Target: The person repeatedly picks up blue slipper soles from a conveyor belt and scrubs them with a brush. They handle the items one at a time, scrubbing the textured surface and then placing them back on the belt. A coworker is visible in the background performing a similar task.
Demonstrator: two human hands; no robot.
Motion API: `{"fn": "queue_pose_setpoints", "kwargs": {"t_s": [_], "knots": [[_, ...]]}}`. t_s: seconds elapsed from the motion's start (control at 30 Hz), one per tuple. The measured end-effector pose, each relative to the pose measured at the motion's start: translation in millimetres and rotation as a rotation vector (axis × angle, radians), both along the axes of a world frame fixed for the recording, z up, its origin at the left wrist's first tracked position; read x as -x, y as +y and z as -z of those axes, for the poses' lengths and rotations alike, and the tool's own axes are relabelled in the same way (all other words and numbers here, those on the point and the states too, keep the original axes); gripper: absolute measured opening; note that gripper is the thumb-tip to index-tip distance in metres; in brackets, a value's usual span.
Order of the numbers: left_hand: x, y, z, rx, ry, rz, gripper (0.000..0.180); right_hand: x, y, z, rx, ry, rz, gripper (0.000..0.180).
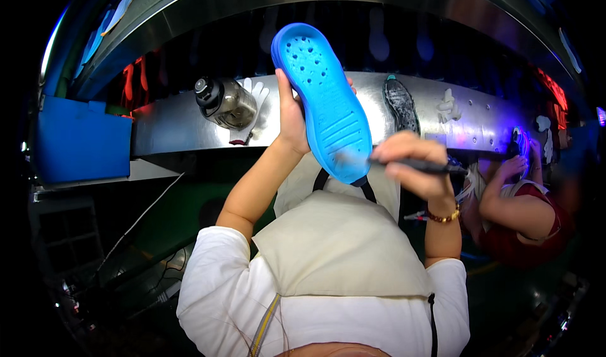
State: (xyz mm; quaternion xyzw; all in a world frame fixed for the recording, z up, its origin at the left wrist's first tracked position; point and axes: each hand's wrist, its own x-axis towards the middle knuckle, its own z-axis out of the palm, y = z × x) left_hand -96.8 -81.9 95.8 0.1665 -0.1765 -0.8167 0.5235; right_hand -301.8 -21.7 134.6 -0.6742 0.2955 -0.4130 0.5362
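Observation:
A bright blue shoe sole is held up in front of me, its holed, ribbed inner face turned toward me. My left hand is closed round its left edge, with fingertips showing at the far side. In my right hand is a brush with a dark handle, gripped between thumb and fingers. Its bristle end, smeared by motion, lies over the lower part of the sole, near the end closest to me. A beaded bracelet circles my right wrist.
Along the metal bench stand a dark-lidded bottle, a white glove, a black sole and another pale glove. A blue bin sits at left. At right, a person in red handles a lit sole.

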Motion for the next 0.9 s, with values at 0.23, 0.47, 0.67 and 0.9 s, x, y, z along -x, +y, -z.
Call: {"fn": "queue_pose_setpoints", "kwargs": {"t_s": [0.23, 0.47, 0.67, 0.9], "knots": [[-6, -9, -4, -0.031, 0.05, 0.052, 0.087, 7, 3, 21, 0.041, -0.048, -0.121, 0.02], [17, 21, -23, -0.026, 0.105, -0.009, 0.072, -20, 9, 30, -0.395, -0.563, 0.286, 0.02], [10, 17, -1, -0.057, 0.103, 0.039, 0.061, -12, 19, 18, -0.178, -0.233, 0.122, 0.018], [13, 7, -5, -0.033, 0.113, 0.07, 0.061, -12, 4, 5, 0.017, -0.179, -0.015, 0.019]]}}
